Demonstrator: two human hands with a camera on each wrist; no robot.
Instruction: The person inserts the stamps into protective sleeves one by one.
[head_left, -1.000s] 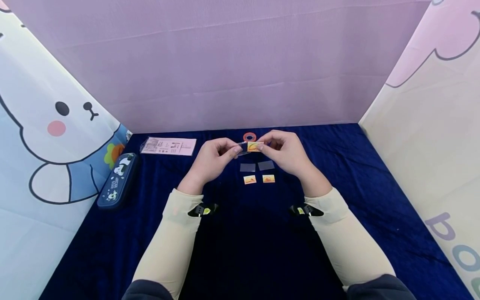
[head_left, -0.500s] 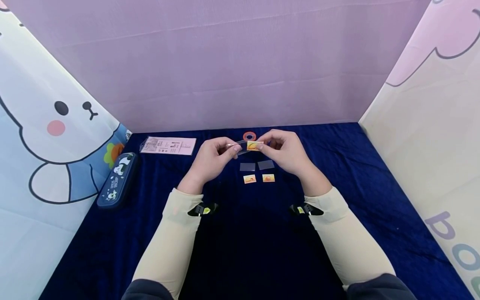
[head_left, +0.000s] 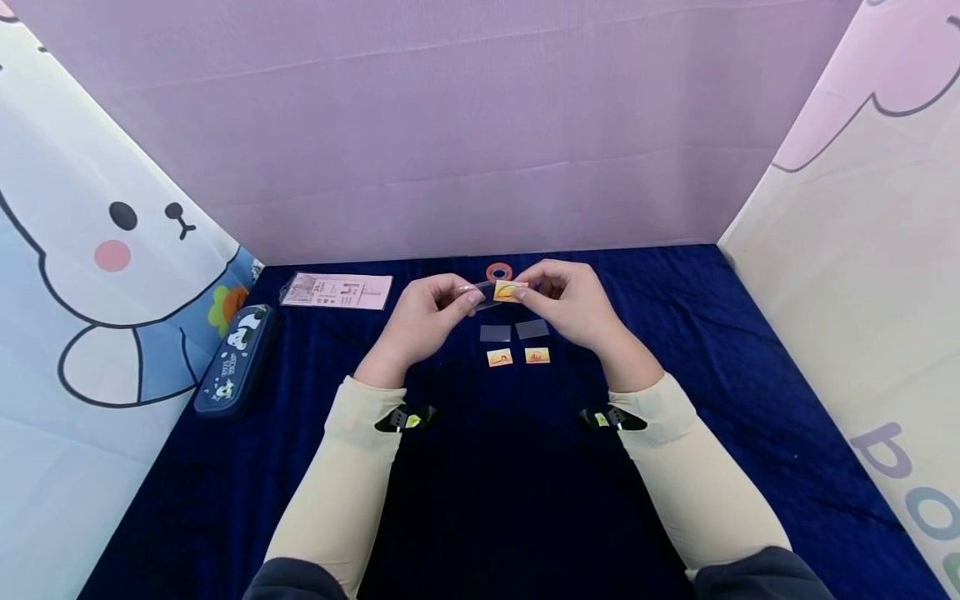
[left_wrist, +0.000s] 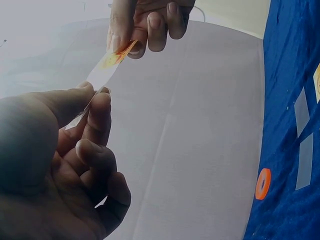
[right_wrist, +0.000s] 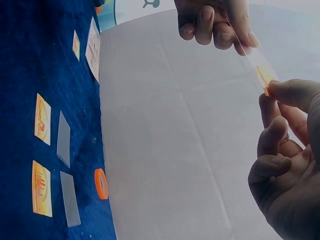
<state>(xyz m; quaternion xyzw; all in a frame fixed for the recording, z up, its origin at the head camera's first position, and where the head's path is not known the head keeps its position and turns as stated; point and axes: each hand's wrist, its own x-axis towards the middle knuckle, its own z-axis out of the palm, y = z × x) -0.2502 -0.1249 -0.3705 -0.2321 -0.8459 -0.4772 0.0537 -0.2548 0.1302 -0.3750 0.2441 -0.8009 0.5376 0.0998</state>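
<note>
In the head view my left hand [head_left: 422,323] pinches a clear plastic sleeve [left_wrist: 99,79] between thumb and fingers. Opposite it, my right hand [head_left: 576,310] pinches a small yellow-orange stamp [head_left: 507,291] at its right end. Both are held up above the cloth. The stamp overlaps the sleeve's right end; whether it lies inside or against it I cannot tell. Below the hands lie two more stamps, one on the left [head_left: 499,357] and one on the right [head_left: 537,356]. Just behind these are two clear sleeves, left [head_left: 495,333] and right [head_left: 532,329].
An orange tape roll [head_left: 498,272] lies behind the hands. To the left are a pink printed sheet [head_left: 367,292] in a clear cover and a dark blue pencil case [head_left: 236,360]. Another stamp [right_wrist: 76,46] shows near the sheet in the right wrist view. Fabric walls enclose the blue cloth [head_left: 720,367].
The hands stay nearly in place. The clear sleeve in the left hand has shifted its tilt slightly, with its glare changing. The stamp has barely moved.
</note>
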